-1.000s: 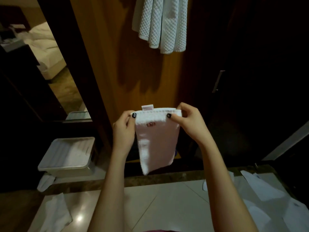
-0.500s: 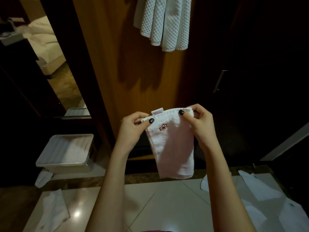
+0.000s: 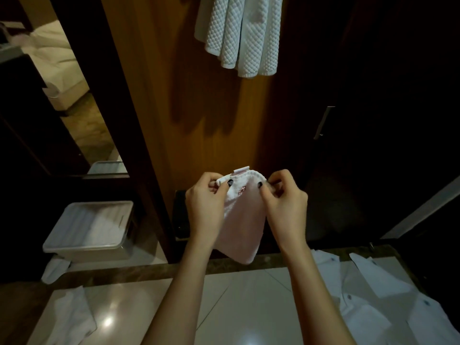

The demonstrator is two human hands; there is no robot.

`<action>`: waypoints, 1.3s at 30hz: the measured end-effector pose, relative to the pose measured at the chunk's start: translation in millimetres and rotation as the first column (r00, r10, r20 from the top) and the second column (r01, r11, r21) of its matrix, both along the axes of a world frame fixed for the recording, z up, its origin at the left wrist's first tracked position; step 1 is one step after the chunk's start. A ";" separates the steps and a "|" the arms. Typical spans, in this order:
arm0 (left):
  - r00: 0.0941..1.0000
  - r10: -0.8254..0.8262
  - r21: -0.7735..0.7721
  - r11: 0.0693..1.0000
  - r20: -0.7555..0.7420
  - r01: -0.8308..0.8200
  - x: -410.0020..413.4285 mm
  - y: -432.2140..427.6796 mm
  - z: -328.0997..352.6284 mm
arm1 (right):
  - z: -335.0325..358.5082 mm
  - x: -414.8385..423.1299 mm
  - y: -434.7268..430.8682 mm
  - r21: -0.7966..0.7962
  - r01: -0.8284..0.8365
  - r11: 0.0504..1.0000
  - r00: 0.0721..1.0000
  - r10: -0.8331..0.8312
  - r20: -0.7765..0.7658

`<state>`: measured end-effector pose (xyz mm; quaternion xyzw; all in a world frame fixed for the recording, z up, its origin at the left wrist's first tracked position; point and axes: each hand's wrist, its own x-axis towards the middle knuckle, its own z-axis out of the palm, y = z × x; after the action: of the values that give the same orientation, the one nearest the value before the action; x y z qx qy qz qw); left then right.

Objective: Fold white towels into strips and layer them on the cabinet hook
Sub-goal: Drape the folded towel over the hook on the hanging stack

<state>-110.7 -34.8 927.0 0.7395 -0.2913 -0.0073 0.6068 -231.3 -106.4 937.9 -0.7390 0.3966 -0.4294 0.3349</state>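
Left hand (image 3: 204, 197) pinches the top left corner of the small white towel (image 3: 245, 220), thumb in front and fingers curled behind. My right hand (image 3: 283, 202) does the same at the top right corner, so neither hand is free and both are closed on cloth. I hold it by the top edge because that lets the rest hang straight down under its own weight, between my forearms, in front of the wooden cabinet panel (image 3: 154, 95) and above the tiled floor (image 3: 249, 307). The two hands are near each other and the top edge bows up between them, which I read as the sides being drawn in to narrow the towel towards a strip. A little label (image 3: 241, 169) stands up from the top hem, and a small red embroidered mark (image 3: 241, 191) sits just below it, facing me. Higher up, quilted white towels (image 3: 244, 33) already hang in long folds against the panel. The hook itself is out of frame, so I cannot see how they are caught. My judgement is that this towel is mid-fold and not ready to go up. A lidded plastic box (image 3: 92, 227) sits on the floor to the left, with white cloth (image 3: 69, 317) lying near it and a white shirt (image 3: 373, 302) spread on the floor to the right
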 end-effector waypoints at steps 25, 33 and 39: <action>0.859 -0.481 -0.370 0.841 -0.175 0.396 -2.4 9.8 28.6 | 64.9 -8.5 4.2 0.002 -0.401 0.916 0.916 0.401 -0.009; 0.757 -0.626 -0.426 0.746 -0.186 0.512 -0.9 17.1 29.0 | 62.3 -4.2 1.6 -0.088 -0.307 0.948 0.951 0.303 -0.061; 0.795 -0.559 -0.479 0.778 -0.236 0.406 4.7 16.1 29.9 | 50.9 -13.2 -6.4 0.149 -0.262 0.953 0.962 0.247 0.114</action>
<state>-106.0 -18.7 956.9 0.4809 -0.3511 -0.2422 0.7660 -244.5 -112.8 988.8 -0.7330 0.3154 -0.3831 0.4652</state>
